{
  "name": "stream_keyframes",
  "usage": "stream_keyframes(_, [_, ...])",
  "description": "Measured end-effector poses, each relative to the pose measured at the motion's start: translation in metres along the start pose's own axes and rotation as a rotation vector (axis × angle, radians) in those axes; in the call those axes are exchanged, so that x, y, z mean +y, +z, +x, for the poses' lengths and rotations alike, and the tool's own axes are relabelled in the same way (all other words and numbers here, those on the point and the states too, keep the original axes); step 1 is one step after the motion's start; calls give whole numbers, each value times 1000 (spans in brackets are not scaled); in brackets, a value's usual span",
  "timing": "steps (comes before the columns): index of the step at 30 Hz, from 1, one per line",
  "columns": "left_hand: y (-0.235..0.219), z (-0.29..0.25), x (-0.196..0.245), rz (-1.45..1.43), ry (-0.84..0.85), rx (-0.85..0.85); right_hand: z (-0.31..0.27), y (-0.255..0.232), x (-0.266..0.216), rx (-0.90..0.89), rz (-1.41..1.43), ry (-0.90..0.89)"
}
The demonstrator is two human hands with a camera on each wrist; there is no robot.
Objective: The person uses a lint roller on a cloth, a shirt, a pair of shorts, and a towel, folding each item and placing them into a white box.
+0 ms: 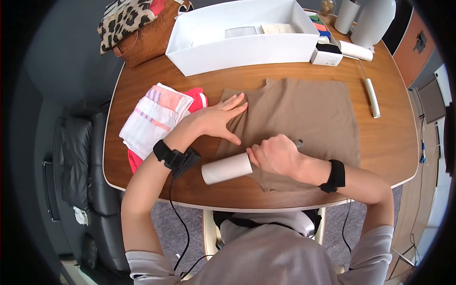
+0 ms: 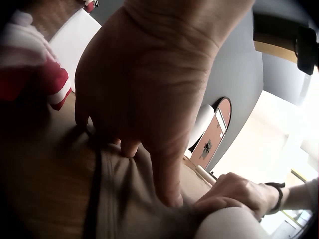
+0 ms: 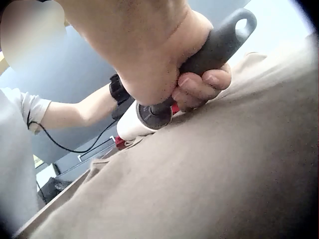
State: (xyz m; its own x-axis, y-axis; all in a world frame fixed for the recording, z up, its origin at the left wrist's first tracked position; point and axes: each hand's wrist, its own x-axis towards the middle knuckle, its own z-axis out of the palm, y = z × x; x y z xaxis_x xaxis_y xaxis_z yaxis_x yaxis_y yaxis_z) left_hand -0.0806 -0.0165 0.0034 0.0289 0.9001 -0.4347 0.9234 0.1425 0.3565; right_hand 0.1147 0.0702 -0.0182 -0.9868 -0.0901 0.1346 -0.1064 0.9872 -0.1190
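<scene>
1 black sofa (image 1: 102, 166), far L of the scene, beside 1 wood table (image 1: 389, 142). At far L of table, 1 brown furry bag (image 1: 154, 40) w/ 1 spotted cloth (image 1: 124, 21) on top. Nearer, still L side: 1 white towel w/ pink + purple stripes (image 1: 154, 114), lying on red cloth (image 1: 198, 97) that pokes out far R & near L.

Next R, 1 L hand (image 1: 221, 118): palm down, fingers straight & spread apart, pressing L part of 1 brown garment (image 1: 308, 114). Garment lies mid-table, a bit R, w/ small creases by the fingers. Far side, behind it: 1 long white open box (image 1: 244, 50) w/ a few flat items inside.

1 white roller (image 1: 227, 169) at garment's near L edge, pointing L, its R end by the R hand. 1 R hand (image 1: 278, 156) clamped round its 1 dark handle (image 3: 217, 55), fingers curled; hole in handle end shows. 2 black wristbands, 1 per wrist.

Far R: 1 small box (image 1: 327, 57), 2 white rolls (1 upright (image 1: 346, 16), 1 lying (image 1: 355, 50)), 1 big white container (image 1: 374, 23). R of garment, 1 thin white stick (image 1: 373, 98).
</scene>
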Motion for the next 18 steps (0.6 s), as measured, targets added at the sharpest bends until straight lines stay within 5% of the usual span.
stream_keyframes(8, [9,0,-1,31,48,90,-30,-4,-17,-77,111,-213])
stream_keyframes(12, [10,0,-2,40,73,113,-38,-2,-20,-124,199,-166])
stream_keyframes(15, [12,1,-6,28,103,123,-31,-9,-1,47,122,-174])
stream_keyframes(18, [11,1,-8,38,100,150,-20,-11,25,123,68,70])
